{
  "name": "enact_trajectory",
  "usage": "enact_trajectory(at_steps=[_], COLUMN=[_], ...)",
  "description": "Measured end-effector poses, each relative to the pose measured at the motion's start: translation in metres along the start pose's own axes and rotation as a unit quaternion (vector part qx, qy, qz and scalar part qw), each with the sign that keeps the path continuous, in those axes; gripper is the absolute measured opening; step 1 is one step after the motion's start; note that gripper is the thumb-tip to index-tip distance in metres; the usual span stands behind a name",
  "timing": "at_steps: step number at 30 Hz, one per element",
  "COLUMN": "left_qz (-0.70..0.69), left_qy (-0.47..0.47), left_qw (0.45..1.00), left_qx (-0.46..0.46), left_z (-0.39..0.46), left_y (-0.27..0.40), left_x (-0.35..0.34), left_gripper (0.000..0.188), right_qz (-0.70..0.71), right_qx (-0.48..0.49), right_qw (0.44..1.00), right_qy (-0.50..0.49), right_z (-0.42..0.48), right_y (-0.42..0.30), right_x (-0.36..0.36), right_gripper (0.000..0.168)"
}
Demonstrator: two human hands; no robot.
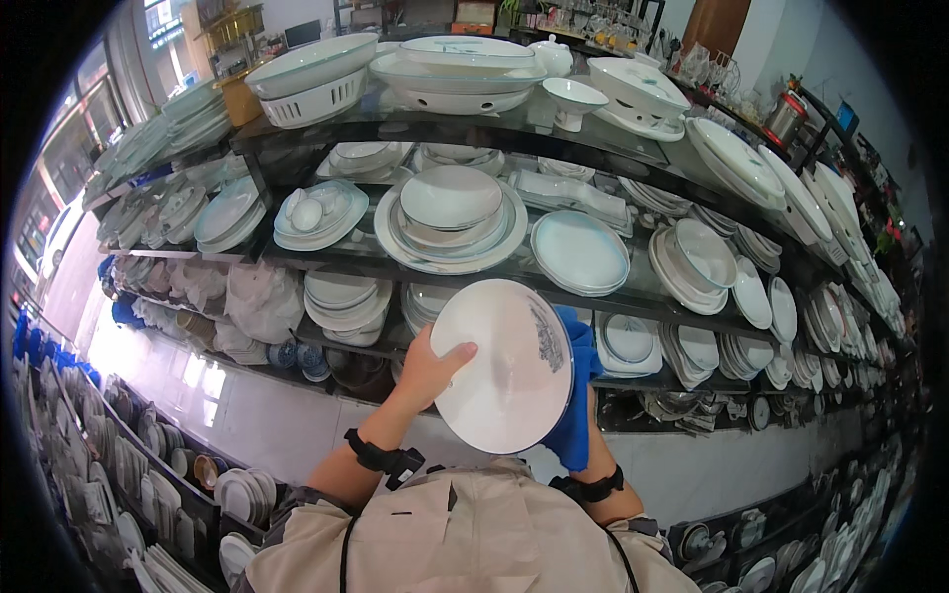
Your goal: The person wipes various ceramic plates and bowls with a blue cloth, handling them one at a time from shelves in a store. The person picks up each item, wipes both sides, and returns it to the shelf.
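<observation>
A large round white plate (493,378) with a dark printed motif near its right rim is held tilted in front of my chest. My left hand (437,370) grips its left edge, the thumb lying across the face and the fingers out of sight behind. At the right edge hangs a blue cloth (578,400), bunched against the rim and the back. My right hand is hidden behind the plate and cloth; only my right forearm (602,448) shows below, with the cloth draped from that hand.
A tiered dark shelf unit (474,126) stands ahead, its edge close beyond the plate. It carries stacked bowls (451,196), a pale blue oval plate (580,250), a teapot (551,55) and a footed dish (574,100). Racks of plates (245,495) flank the tiled floor (296,415) behind me.
</observation>
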State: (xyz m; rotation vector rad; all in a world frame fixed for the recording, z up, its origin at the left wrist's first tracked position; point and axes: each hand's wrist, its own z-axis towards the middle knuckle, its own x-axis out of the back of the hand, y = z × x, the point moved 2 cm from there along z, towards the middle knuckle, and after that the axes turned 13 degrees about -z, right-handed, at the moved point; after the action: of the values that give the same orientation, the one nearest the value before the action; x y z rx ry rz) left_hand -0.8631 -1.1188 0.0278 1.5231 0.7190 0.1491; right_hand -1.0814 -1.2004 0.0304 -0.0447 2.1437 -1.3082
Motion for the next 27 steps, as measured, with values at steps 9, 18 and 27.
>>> enact_trajectory(at_steps=[9,18,27], left_qz=[-0.011,0.194,0.155], left_qy=[-0.034,0.028,0.063], left_qw=[0.999,0.965,0.973], left_qx=[-0.015,-0.172,-0.161], left_z=[-0.003,-0.003,-0.012], left_y=[0.021,0.062,0.055], left_x=[-0.012,0.003,0.007], left_gripper=[0.047,0.037,0.049], right_qz=[-0.033,-0.245,-0.427], right_qx=[-0.042,0.097,0.153], right_qw=[0.987,0.942,0.889], right_qy=[-0.152,-0.206,-0.058], right_z=[0.006,0.001,0.019], right_y=[-0.013,-0.009,0.01], right_x=[-0.03,-0.041,0.026], right_gripper=[0.055,0.046,0.041])
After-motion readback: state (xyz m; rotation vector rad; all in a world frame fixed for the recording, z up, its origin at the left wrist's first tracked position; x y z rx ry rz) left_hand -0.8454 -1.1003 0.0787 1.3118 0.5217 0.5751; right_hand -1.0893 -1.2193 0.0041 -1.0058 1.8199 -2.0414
